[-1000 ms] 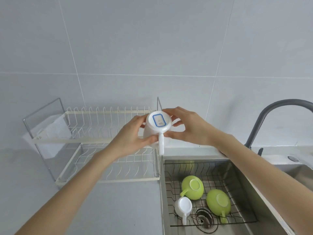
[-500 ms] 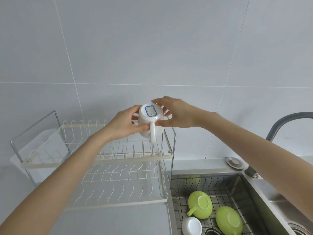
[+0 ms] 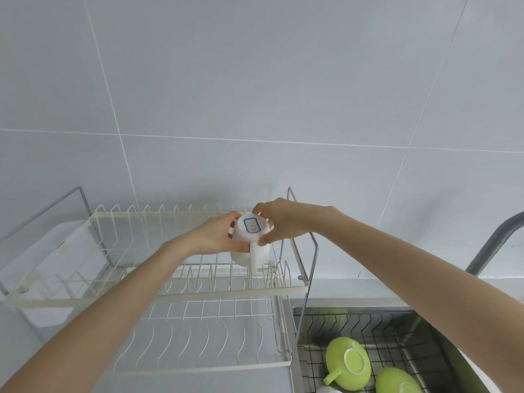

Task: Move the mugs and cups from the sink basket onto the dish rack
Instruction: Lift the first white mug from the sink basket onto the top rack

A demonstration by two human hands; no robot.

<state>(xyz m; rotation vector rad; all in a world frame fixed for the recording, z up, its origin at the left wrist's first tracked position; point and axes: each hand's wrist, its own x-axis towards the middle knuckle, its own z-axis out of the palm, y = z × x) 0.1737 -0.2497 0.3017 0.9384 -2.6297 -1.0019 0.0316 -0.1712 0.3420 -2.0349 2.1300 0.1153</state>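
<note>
An upside-down white mug [image 3: 249, 245] with a blue-framed label on its base is over the right end of the upper tier of the white wire dish rack [image 3: 198, 293]. My left hand [image 3: 215, 236] grips its left side and my right hand [image 3: 279, 224] pinches its base rim from the right. Its handle points toward me, down among the rack's wires. Two green cups [image 3: 347, 364] [image 3: 397, 381] lie upside down in the black wire sink basket [image 3: 368, 321] at the lower right. The rim of another white mug [image 3: 326, 390] peeks in at the bottom edge.
The rack has two tiers with upright wire prongs and a metal frame [image 3: 312, 251] beside the sink. A grey faucet [image 3: 493, 245] arches at the right edge. A tiled wall rises behind everything.
Both hands have carried the white mug from above the sink's edge leftward and down onto the rack's upper tier. The camera tilted up, so less of the sink shows.
</note>
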